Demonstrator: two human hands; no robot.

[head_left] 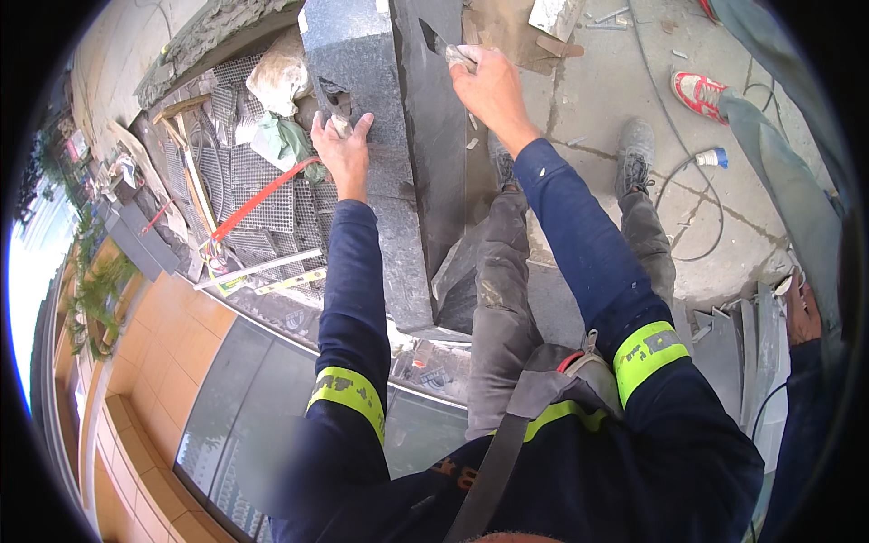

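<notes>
My right hand (484, 95) grips a putty knife (434, 38) by its smeared handle, its dark blade over the dark side face (434, 163) of a long stone piece. My left hand (341, 158) holds a small putty-smeared tool (336, 98) against the speckled grey top (380, 253) of that stone, thumb and fingers around its handle. Left of the stone lie a pale, dusty bag (276, 72), green cloth (282, 143), a red strap (253, 199) and dark mesh-like sheets (258, 185).
My grey shoes rest on paving (688, 208) with a cable (670, 127). Another person's red shoe (699, 90) and hand (802, 312) are at the right, near stacked slabs (751, 362). A spirit level (290, 281) lies left of the stone; glass panels (235, 398) and orange cladding are lower left.
</notes>
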